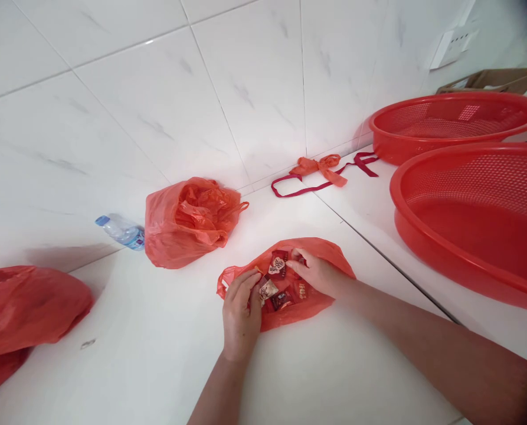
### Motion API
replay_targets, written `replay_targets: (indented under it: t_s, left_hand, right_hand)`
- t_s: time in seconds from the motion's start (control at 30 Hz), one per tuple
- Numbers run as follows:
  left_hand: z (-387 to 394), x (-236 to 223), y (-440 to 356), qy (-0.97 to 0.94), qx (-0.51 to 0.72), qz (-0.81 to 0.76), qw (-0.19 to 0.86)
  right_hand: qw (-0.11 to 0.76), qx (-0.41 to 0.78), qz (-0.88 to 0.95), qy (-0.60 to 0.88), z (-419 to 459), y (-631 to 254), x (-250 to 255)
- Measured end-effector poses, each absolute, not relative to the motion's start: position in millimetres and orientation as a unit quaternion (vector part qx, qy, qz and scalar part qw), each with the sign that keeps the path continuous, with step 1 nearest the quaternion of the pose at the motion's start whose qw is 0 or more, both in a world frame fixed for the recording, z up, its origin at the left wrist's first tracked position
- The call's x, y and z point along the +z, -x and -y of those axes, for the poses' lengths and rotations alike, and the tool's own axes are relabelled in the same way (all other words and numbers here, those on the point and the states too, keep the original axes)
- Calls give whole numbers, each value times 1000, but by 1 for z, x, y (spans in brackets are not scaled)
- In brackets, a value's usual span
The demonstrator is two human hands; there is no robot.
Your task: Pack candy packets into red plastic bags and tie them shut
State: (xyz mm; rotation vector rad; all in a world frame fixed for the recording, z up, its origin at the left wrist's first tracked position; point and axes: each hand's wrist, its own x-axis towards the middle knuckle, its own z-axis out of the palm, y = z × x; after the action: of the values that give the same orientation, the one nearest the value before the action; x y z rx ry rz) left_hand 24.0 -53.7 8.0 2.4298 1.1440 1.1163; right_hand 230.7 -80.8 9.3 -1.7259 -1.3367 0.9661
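Observation:
A thin red plastic bag [329, 251] lies spread on the white table with its mouth open. Several small wrapped snack packets are inside, among them a dark red packet [278, 264] with pale lettering, a cream-and-red packet [267, 289] and a dark brown one [282, 300]. My left hand [242, 313] is closed at the bag's left rim, fingers bent over the plastic beside the cream-and-red packet. Reaching in from the right, my right hand [317, 274] has its thumb and fingers closed at the dark red packet's edge. Its fingertips are partly hidden.
A stuffed red bag [170, 230] stands against the tiled wall, beside a tilted plastic bottle [124, 233]. Another red bag [33, 304] is at the left edge. Two red baskets [422, 248] fill the right side. A dark red ribbon [298, 192] lies near the wall.

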Motion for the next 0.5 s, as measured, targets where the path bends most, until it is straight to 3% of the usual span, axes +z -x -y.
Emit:
replay_targets:
  t_s: [0.2, 0.33, 0.5]
  left_hand:
    - [61, 10, -28, -891, 332, -299, 78]
    - [65, 11, -36, -920, 249, -283, 111]
    - [65, 11, -38, -918, 236, -293, 122]
  right_hand:
    - [308, 326, 529, 720, 82, -239, 17]
    - [303, 354, 602, 648, 88, -248, 35]
    - [220, 382, 663, 605, 93, -258, 39]
